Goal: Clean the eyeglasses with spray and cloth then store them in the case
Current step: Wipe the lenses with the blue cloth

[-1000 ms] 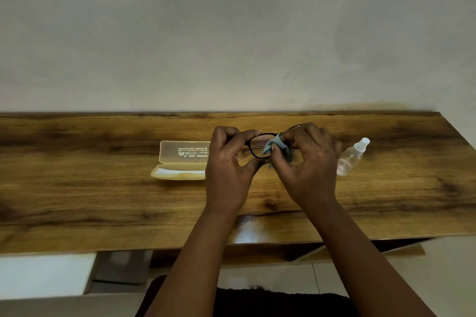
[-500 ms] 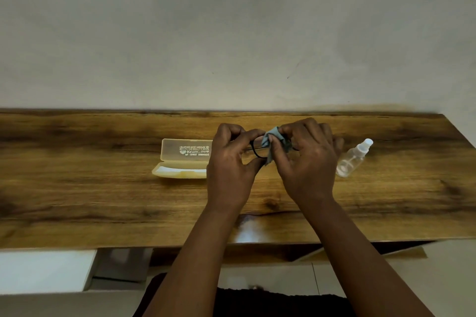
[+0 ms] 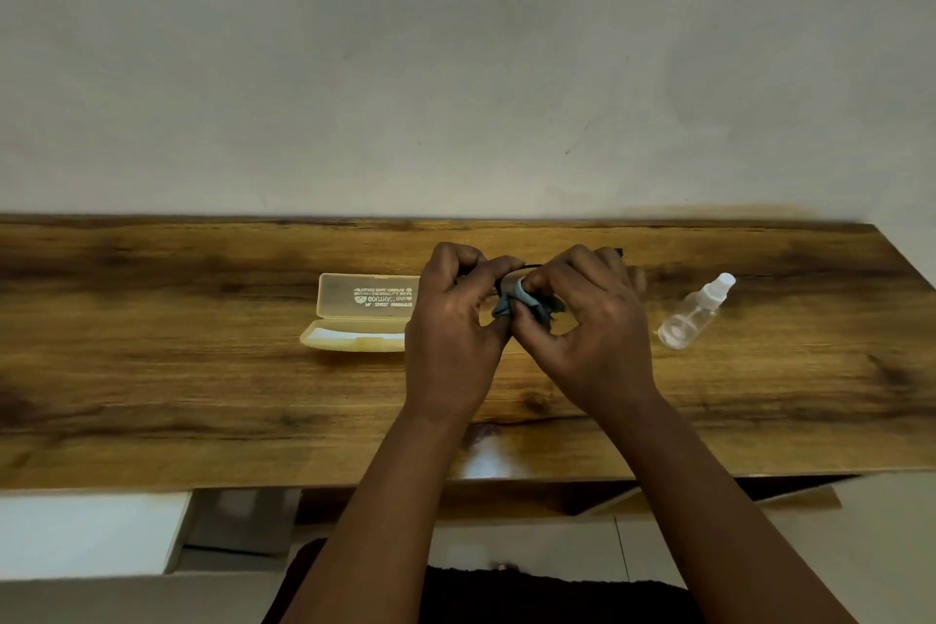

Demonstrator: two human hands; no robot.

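Observation:
Black-framed eyeglasses [image 3: 532, 266] are held above the middle of the wooden table [image 3: 202, 395], mostly hidden behind my hands. My left hand [image 3: 451, 329] grips the frame's left side with curled fingers. My right hand [image 3: 592, 334] pinches a blue-grey cloth [image 3: 519, 302] against a lens. The pale yellow case [image 3: 362, 312] lies open on the table just left of my left hand, lid up. A clear spray bottle [image 3: 696, 312] with a white cap lies on its side to the right of my right hand.
A plain light wall [image 3: 456, 66] rises right behind the table's far edge. The table's right end [image 3: 906, 258] lies close to the bottle. Below the near edge are a white surface [image 3: 86, 532] and pale floor tiles.
My hands have drawn closer together. The cloth has shifted left along the glasses, now bunched between both thumbs, hiding the lens that showed earlier.

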